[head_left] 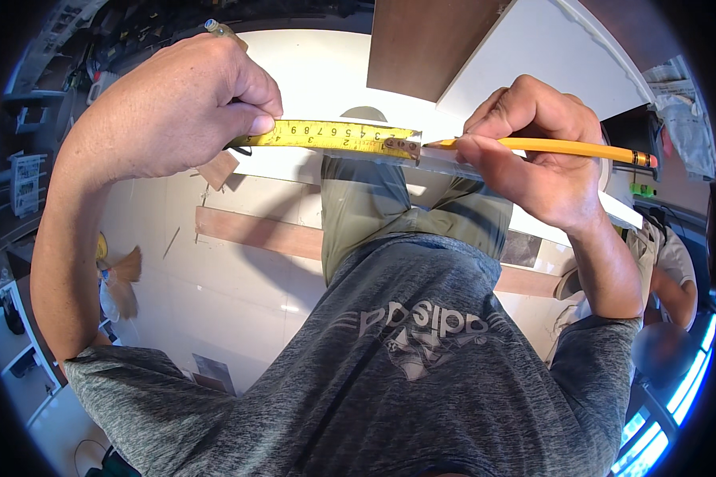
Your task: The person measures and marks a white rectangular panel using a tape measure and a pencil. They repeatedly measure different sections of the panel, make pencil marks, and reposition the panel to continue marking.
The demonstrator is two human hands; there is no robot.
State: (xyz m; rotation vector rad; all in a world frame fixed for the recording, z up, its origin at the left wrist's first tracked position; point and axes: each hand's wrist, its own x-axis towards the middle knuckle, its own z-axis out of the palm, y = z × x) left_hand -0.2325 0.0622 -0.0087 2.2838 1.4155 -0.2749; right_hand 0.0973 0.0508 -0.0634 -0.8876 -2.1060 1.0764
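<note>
My left hand [195, 107] pinches the extended yellow tape measure [318, 133], thumb on the blade. A slim object with a blue tip [219, 28] pokes up behind that hand. The tape lies along the near edge of a white board [294, 63], its metal hook [412, 145] toward the right. My right hand [549, 159] grips a yellow pencil [581, 146] between thumb and fingers, its point beside the hook. My legs [358, 207] show below the board.
A brown panel [414, 44] and a white panel [541, 56] lie at the top. Wooden strips [254, 230] lie on the pale floor [215, 310], near a broom [123, 286] at left. Another person [676, 294] is at the right. Shelving [28, 183] stands far left.
</note>
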